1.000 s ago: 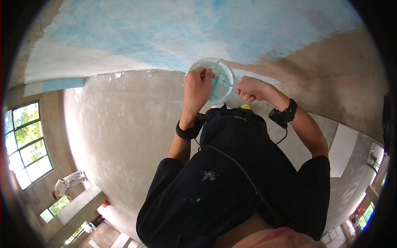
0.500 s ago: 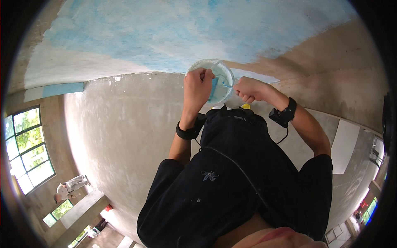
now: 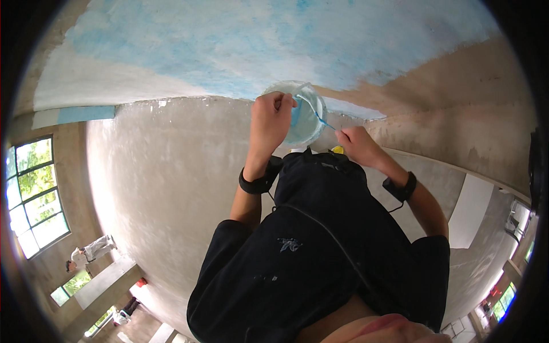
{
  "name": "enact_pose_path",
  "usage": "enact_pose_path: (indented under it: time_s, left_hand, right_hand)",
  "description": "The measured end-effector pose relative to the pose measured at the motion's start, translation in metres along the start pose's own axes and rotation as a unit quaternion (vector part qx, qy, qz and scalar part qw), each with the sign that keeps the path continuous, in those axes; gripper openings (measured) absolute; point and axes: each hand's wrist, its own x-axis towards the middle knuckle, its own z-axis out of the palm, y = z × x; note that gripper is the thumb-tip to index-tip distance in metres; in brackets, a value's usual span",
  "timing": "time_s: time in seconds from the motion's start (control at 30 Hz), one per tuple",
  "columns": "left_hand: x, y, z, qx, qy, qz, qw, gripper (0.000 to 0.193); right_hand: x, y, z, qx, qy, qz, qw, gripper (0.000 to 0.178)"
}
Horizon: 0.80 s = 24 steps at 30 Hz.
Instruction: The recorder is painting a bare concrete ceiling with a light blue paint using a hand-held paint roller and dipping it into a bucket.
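Observation:
A white bucket (image 3: pixel 323 110) stands at the foot of the painted wall, with pale bluish liquid (image 3: pixel 306 130) inside. My left hand (image 3: pixel 271 119) is closed in a fist over its left side; what the fingers hold, if anything, is hidden. Just right of that fist, a light-blue flat-looking piece (image 3: pixel 295 116) shows in the bucket. Right of the bucket, my right hand (image 3: pixel 359 144) pinches the end of a thin blue strip (image 3: pixel 327 123), a cord or rod I cannot tell which. From the strip, a pale curved length runs back over the bucket toward my left hand.
Ahead rises a wall (image 3: pixel 229 46) painted patchy light blue and white, bare brown plaster at its right. Grey concrete floor (image 3: pixel 166 171) spreads around me. Something yellow (image 3: pixel 338 150) lies near the bucket. A white panel (image 3: pixel 472 211) is at right; another person (image 3: pixel 91 252) is far left.
My right hand has moved right and toward me, away from the bucket, and more of the blue strip shows between them. My left hand stays nearly in place.

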Motion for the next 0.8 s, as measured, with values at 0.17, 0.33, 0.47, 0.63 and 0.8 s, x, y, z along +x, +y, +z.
enact_pose_path:
  time_s: [0.17, 0.33, 0.47, 0.63, 0.8]
  left_hand:
    - [-0.013, 0.022, -0.009, -0.012, 0.009, -0.010, 1.000, 0.027]
    - [-0.025, 0.041, -0.017, -0.032, 0.011, -0.019, 0.999, 0.027]
    - [-0.035, 0.055, -0.022, -0.042, 0.001, -0.021, 0.999, 0.026]
    - [-0.032, 0.053, -0.025, -0.058, -0.010, -0.024, 0.998, 0.026]
    - [-0.033, 0.061, -0.026, -0.151, -0.031, -0.067, 0.986, 0.024]
  right_hand:
    - [-0.029, 0.006, 0.004, -0.033, 0.041, -0.040, 0.998, 0.026]
    - [-0.054, 0.030, 0.006, -0.178, 0.095, -0.145, 0.969, 0.019]
    - [-0.065, 0.024, -0.001, -0.207, 0.147, -0.230, 0.940, 0.020]
    - [-0.059, 0.031, -0.001, -0.243, 0.177, -0.250, 0.920, 0.021]
    - [-0.058, 0.042, 0.007, -0.268, 0.173, -0.232, 0.919, 0.021]
